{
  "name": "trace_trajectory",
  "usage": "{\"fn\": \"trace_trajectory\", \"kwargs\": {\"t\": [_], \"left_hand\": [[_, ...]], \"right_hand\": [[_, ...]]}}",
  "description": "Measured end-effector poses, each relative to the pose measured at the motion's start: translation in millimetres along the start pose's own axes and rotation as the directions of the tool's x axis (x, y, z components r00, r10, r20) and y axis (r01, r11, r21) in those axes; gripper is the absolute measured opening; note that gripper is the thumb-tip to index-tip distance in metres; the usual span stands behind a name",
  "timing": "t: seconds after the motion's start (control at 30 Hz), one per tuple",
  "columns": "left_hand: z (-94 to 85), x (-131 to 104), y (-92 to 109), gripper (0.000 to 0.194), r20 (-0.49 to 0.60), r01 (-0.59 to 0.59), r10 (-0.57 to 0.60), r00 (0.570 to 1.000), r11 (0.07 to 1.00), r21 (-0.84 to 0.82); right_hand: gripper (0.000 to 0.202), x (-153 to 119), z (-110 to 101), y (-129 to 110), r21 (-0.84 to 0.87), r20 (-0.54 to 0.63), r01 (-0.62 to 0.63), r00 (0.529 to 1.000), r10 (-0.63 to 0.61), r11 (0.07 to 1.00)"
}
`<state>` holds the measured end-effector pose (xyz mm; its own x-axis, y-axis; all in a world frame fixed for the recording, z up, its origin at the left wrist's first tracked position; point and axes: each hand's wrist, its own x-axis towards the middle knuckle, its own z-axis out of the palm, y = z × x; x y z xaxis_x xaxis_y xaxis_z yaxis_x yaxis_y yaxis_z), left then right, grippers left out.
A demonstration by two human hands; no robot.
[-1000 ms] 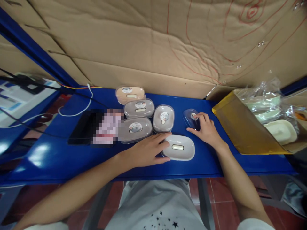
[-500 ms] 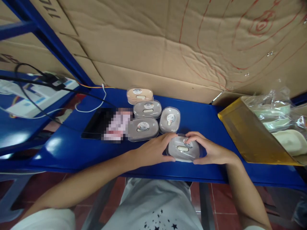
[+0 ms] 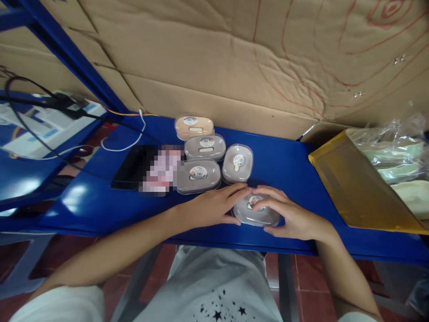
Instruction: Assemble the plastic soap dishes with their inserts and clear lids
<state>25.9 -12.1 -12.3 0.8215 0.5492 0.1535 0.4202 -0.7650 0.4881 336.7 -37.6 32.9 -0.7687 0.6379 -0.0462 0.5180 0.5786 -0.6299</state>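
Observation:
A grey plastic lidded food container [image 3: 264,216] with a clear lid lies on the blue table in front of me. My left hand [image 3: 219,205] is wrapped round its left end, thumb at the near side and fingers at the far side. My right hand [image 3: 290,213] grips its right end, with a finger over the round label [image 3: 257,202] on the lid. Just beyond stand similar containers: an upright-turned grey one [image 3: 237,164], two more grey ones [image 3: 201,175] to the left, and a peach one [image 3: 193,127] at the back.
An open yellow-edged box [image 3: 362,188] at the right holds pale green and cream containers in clear plastic [image 3: 398,156]. A black tablet-like device [image 3: 129,167] lies at the left, partly blurred. Cables [image 3: 124,145] and a white power strip [image 3: 56,129] are farther left. Cardboard [image 3: 201,67] stands behind.
The round label on the held container's lid now sits farther left, over the slot-shaped mark. My right finger has moved left with it. My left hand stays at the left end.

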Motion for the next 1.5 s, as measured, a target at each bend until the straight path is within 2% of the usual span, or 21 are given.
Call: {"fn": "trace_trajectory", "kwargs": {"t": [0.2,0.43,0.6,0.73,0.87,0.97,1.1,1.2,1.3,1.4,1.5], "left_hand": [[3.6,-2,1,0.095,-0.028,-0.016,0.017,0.999,0.999,0.033],[2.0,-1,0,0.086,-0.025,0.008,-0.007,1.0,1.0,0.018],[2.3,1,0,0.083,-0.018,0.016,-0.016,1.0,0.999,0.027],[6.3,1,0,0.081,-0.026,-0.001,0.004,1.0,0.994,0.113],[10.7,0,0,0.067,-0.047,-0.019,0.029,0.998,0.976,0.218],[9.5,1,4,0.054,-0.093,-0.065,0.094,0.991,0.959,0.276],[0.7,4,10,0.034,-0.193,-0.121,0.199,0.961,0.928,0.353],[-5.9,5,12,0.023,-0.285,-0.105,0.221,0.933,0.922,0.373],[-8.2,6,11,0.019,-0.329,-0.092,0.224,0.917,0.923,0.373],[-6.2,6,10,0.018,-0.303,-0.087,0.207,0.93,0.927,0.366],[-1.5,7,9,0.019,-0.265,-0.087,0.188,0.946,0.932,0.351]], "right_hand": [[0.061,1,11,-3,-0.087,-0.069,0.014,0.997,-0.02,0.996],[0.061,2,13,-1,-0.151,-0.069,0.016,0.997,-0.027,0.988],[0.061,5,9,6,-0.123,-0.052,0.051,0.997,-0.057,0.991],[0.063,-1,0,13,-0.103,-0.014,-0.005,1.0,0.003,0.995],[0.059,-13,-12,31,-0.149,-0.12,-0.091,0.99,0.074,0.985],[0.054,-18,-19,51,-0.263,-0.312,-0.216,0.941,0.129,0.94],[0.046,-14,-20,72,-0.416,-0.584,-0.452,0.798,0.149,0.789],[0.044,-7,-16,83,-0.419,-0.703,-0.58,0.694,0.155,0.699],[0.045,-2,-13,94,-0.362,-0.782,-0.639,0.605,0.152,0.679],[0.05,4,-13,104,-0.363,-0.791,-0.606,0.602,0.11,0.708],[0.055,16,-13,105,-0.383,-0.754,-0.555,0.649,0.097,0.739]]}}
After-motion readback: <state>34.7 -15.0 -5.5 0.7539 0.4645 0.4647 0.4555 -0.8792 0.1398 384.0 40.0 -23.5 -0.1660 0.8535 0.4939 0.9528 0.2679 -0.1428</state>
